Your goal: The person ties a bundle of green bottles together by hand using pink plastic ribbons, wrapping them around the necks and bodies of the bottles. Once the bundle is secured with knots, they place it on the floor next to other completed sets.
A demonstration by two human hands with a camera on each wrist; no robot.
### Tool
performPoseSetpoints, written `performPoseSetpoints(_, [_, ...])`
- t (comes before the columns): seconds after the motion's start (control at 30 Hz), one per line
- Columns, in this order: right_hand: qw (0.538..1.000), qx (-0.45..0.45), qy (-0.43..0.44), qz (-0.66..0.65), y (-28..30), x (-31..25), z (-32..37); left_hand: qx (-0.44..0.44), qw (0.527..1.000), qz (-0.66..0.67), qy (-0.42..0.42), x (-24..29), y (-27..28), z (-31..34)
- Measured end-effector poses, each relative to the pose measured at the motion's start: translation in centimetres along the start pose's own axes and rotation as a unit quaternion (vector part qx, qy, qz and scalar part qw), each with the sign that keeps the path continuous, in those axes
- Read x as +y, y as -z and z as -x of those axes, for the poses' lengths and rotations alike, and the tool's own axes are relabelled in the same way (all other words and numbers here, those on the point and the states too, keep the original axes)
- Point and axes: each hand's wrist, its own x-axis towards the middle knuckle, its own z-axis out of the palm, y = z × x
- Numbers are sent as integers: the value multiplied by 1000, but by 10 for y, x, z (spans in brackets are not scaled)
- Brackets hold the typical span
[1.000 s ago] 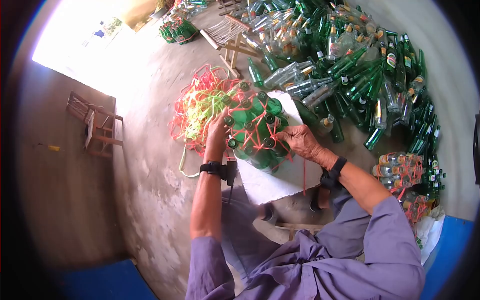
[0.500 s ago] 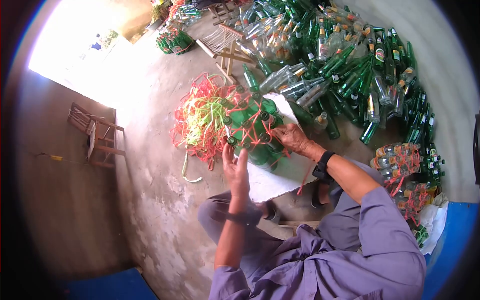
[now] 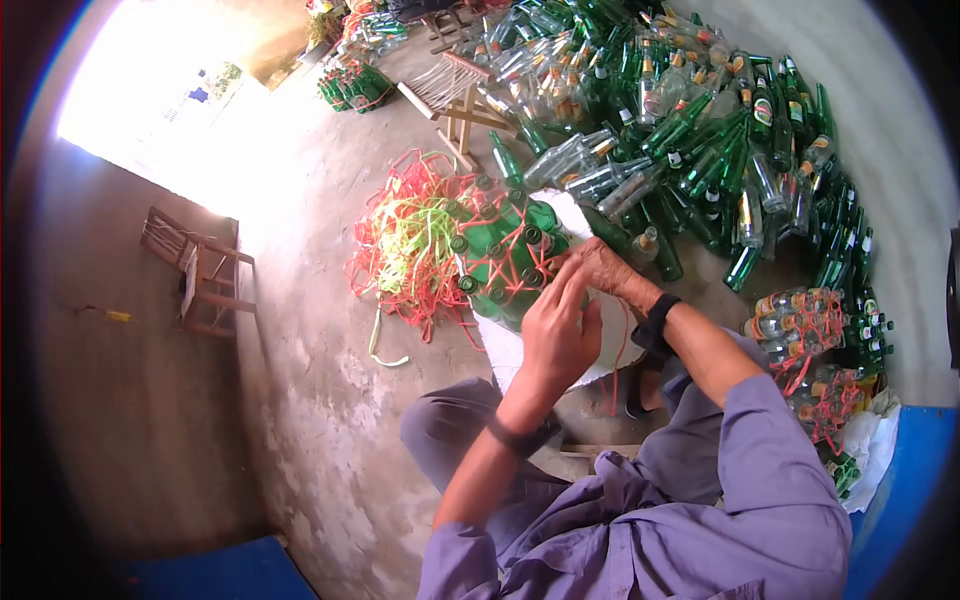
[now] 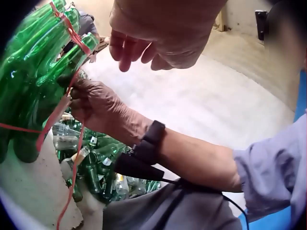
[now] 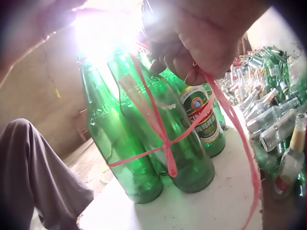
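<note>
- I stand in a room with a worn concrete floor (image 3: 330,430), strong light pouring in at the upper left of the head view.
- Loose green and clear bottles lie in a great heap (image 3: 690,140) across the upper right; tied bottles (image 3: 800,325) sit below it, near the right edge.
- A folding stool (image 3: 450,85) is at upper centre, and a wooden chair (image 3: 215,280) at the left.
- Near the middle of the head view, a bundle of green bottles (image 3: 495,245) stands upright on a white board (image 5: 225,194), red ties criss-crossing among the bottle necks.
- The right wrist view shows more red ties round the bottles' sides, meeting at a knot; one bottle there has a label (image 5: 204,117).
- A red and yellow-green tangle (image 3: 405,230) lies just left of the bundle.
- The person's right hand (image 3: 615,272), right of the bundle, pinches a red strap (image 5: 231,109) whose loose end hangs down.
- The left hand (image 3: 558,340) is just beside it, fingers loosely extended towards the right hand; I see nothing gripped in it.
</note>
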Motion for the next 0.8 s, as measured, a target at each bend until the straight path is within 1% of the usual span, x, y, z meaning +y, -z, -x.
performPoseSetpoints(0.03, [1000,-2,1,1,6,-9,-1,-19,999,-21,13,-7,-11,-5])
performPoseSetpoints(0.07, [997,0,-32,68,15,-19,-1,-17,1000,-22,13,-20,-22,-7])
performPoseSetpoints(0.1, [989,1,-65,136,22,-25,0,-40,996,-51,56,-35,-35,-7])
performPoseSetpoints(0.13, [997,8,-45,59,25,-16,-1,-62,990,-79,99,-39,-42,-12])
performPoseSetpoints(0.17, [997,7,-45,62,33,-7,0,-60,990,-78,98,-41,-47,-13])
performPoseSetpoints(0.2, [997,9,-55,58,39,-2,1,-94,985,-61,133,-40,-50,-16])
performPoseSetpoints(0.23, [996,9,-66,55,40,-14,-1,-129,976,-46,168,-40,-53,-17])
performPoseSetpoints(0.27, [994,6,-92,66,43,-27,3,-117,978,-50,164,-39,-58,-17])
performPoseSetpoints(0.33, [993,2,-99,65,44,-41,6,-104,978,-59,174,-38,-61,-17])
performPoseSetpoints(0.4, [992,1,-106,66,47,-41,4,-89,977,-66,181,-38,-63,-20])
performPoseSetpoints(0.47, [989,-43,-130,62,53,-35,3,-129,966,-112,195,-38,-64,-20])
performPoseSetpoints(0.5, [988,-45,-130,64,53,-39,3,-127,966,-110,197,-40,-66,-19])
performPoseSetpoints(0.57, [989,-50,-133,33,55,-49,3,-87,980,-108,143,-44,-68,-18])
performPoseSetpoints(0.6, [989,-52,-132,36,56,-47,3,-83,980,-107,144,-46,-68,-17])
performPoseSetpoints(0.67, [985,-57,-160,12,58,-43,3,-81,984,-118,107,-48,-69,-13])
performPoseSetpoints(0.7, [985,-57,-160,16,58,-40,3,-78,984,-115,107,-48,-68,-12])
performPoseSetpoints(0.77, [979,-61,-193,-35,57,-34,1,-67,989,-103,81,-48,-64,-10])
performPoseSetpoints(0.8, [973,-74,-213,-42,60,-37,-1,-63,989,-101,84,-47,-62,-9])
